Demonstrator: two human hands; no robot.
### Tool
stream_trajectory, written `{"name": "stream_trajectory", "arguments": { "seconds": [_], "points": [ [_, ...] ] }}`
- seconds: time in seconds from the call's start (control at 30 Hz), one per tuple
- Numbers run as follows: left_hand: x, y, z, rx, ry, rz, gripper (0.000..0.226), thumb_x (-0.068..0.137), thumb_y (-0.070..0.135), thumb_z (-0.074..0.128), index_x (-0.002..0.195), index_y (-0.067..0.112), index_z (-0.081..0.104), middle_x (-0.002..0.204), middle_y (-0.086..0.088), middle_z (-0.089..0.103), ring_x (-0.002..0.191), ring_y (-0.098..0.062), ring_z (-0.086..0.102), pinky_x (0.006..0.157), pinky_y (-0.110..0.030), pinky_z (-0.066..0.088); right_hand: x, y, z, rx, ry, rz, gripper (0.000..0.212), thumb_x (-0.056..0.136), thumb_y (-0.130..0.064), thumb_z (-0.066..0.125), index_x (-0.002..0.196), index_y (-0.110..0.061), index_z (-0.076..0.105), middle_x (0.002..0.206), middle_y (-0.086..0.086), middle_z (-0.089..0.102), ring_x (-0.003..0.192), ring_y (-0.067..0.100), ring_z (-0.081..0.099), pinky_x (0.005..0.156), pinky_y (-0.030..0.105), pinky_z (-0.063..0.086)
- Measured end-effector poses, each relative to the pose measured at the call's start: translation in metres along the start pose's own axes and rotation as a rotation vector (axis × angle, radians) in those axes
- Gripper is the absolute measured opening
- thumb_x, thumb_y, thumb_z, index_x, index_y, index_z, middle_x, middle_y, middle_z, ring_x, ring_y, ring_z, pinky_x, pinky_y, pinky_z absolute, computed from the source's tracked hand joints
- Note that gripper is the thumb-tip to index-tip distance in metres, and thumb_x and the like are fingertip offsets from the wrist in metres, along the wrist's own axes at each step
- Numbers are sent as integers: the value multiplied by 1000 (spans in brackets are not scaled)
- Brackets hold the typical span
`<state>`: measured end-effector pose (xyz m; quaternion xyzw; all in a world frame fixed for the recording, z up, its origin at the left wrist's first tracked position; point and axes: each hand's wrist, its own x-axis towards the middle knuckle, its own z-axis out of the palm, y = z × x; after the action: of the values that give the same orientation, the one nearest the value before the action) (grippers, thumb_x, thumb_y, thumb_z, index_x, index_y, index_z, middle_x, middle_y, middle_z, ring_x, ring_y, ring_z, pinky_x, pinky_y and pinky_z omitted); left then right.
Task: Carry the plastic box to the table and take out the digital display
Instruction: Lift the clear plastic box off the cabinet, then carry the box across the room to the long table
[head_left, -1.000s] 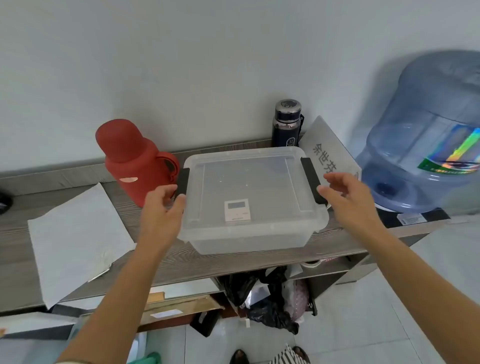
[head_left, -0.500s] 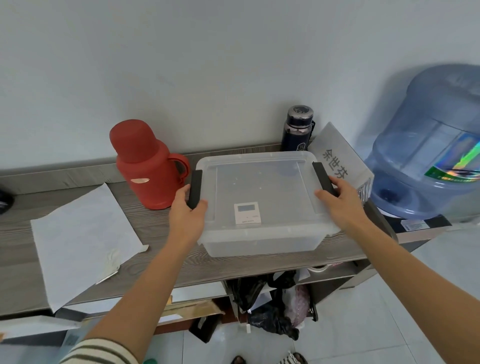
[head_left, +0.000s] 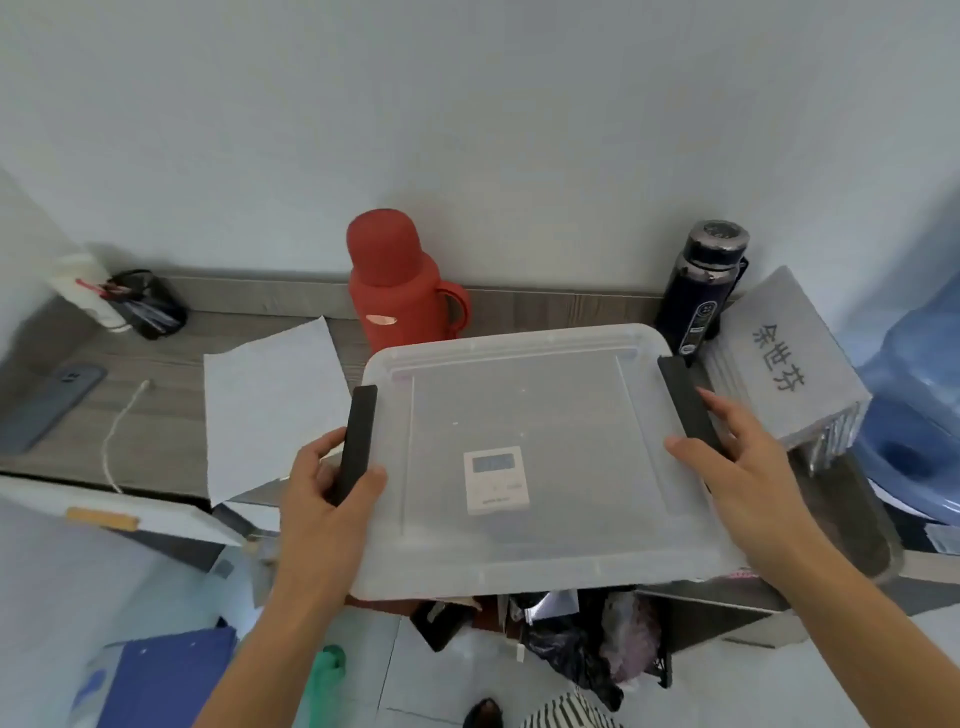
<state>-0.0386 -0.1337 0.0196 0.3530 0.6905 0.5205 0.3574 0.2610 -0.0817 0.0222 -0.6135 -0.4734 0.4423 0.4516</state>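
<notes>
A grey wood-grain shelf (head_left: 156, 415) runs along the wall. At its 12 o'clock edge stands a red thermos (head_left: 395, 283); a dark bottle (head_left: 704, 291) stands at 2 o'clock, a paper sheet (head_left: 270, 410) (one corner overhanging) at 9, a pen cup (head_left: 148, 304) at 10.

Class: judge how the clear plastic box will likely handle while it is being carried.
The plastic box probably feels light: only a small digital display shows inside. That display may slide if the box tilts. With the left hand and right hand at the side latches, it should stay level.
</notes>
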Motion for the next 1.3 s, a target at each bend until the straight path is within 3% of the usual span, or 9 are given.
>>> {"name": "stream_trajectory", "arguments": {
  "seconds": [0.27, 0.37, 0.47, 0.6, 0.77, 0.9, 1.07, 1.2, 1.3],
  "points": [
    [-123, -36, -20, -26, 457, -166, 41, 74, 17, 72, 102, 44, 57, 79, 7, 73, 73, -17, 65, 66, -33, 51, -4, 17, 6, -66, -432, -76, 51, 86, -11, 62, 124, -39, 43, 98, -25, 60, 80, -15, 63, 56, 16, 52],
    [-182, -55, -25, -58, 616, -289, 38, 83, 10, 66, 110, 35, 57, 85, 4, 74, 75, -21, 68, 69, -39, 53, -17, 27, 16, -97, -612, -59, 50, 86, -12, 62, 124, -38, 43, 96, -21, 62, 77, -10, 65, 54, 16, 53],
    [-243, -69, -34, -110, 768, -364, 37, 84, 6, 63, 113, 28, 58, 87, 6, 74, 70, -11, 68, 63, -29, 50, -44, 38, 31, -104, -810, -1, 49, 86, -12, 62, 129, -32, 47, 103, -7, 69, 79, 5, 70, 58, 23, 56],
    [-328, -86, -45, -143, 956, -443, 38, 84, 5, 63, 117, 22, 58, 90, -3, 73, 67, -17, 66, 58, -29, 49, -94, 52, 50, -168, -1032, -22, 50, 86, -12, 63, 129, -32, 49, 108, -5, 68, 88, 9, 69, 72, 31, 54],
    [-431, -103, -50, -182, 1148, -517, 38, 84, 8, 64, 119, 20, 56, 89, -18, 69, 72, -24, 58, 62, -30, 44, -170, 57, 68, -227, -1287, -77, 46, 87, -7, 60, 118, -39, 52, 98, -18, 71, 88, 1, 68, 66, 21, 58],
    [-520, -117, -58, -239, 1293, -550, 35, 84, 11, 65, 115, 26, 57, 94, -30, 65, 72, -27, 54, 64, -32, 42, -250, 64, 80, -283, -1446, -128, 46, 87, -10, 61, 123, -35, 49, 106, -10, 66, 83, -2, 67, 64, 21, 55],
    [-632, -134, -69, -301, 1516, -587, 34, 84, 9, 65, 113, 23, 58, 84, -26, 67, 68, -24, 48, 60, -29, 38, -367, 80, 90, -370, -1660, -201, 47, 87, -15, 63, 128, -32, 48, 101, -11, 66, 81, 6, 68, 65, 24, 51],
    [-702, -146, -71, -353, 1714, -600, 35, 82, 5, 66, 113, 20, 59, 79, -5, 69, 73, -20, 58, 63, -24, 43, -448, 91, 96, -421, -1811, -287, 43, 86, -13, 64, 119, -36, 50, 92, -11, 67, 76, 0, 68, 62, 21, 51],
    [-739, -159, -75, -424, 1823, -605, 37, 83, 4, 66, 116, 18, 59, 84, -4, 73, 76, -19, 66, 65, -26, 47, -503, 98, 109, -501, -1922, -329, 48, 85, -18, 65, 127, -34, 49, 95, -3, 70, 83, 17, 68, 77, 37, 54]
  ]
}}
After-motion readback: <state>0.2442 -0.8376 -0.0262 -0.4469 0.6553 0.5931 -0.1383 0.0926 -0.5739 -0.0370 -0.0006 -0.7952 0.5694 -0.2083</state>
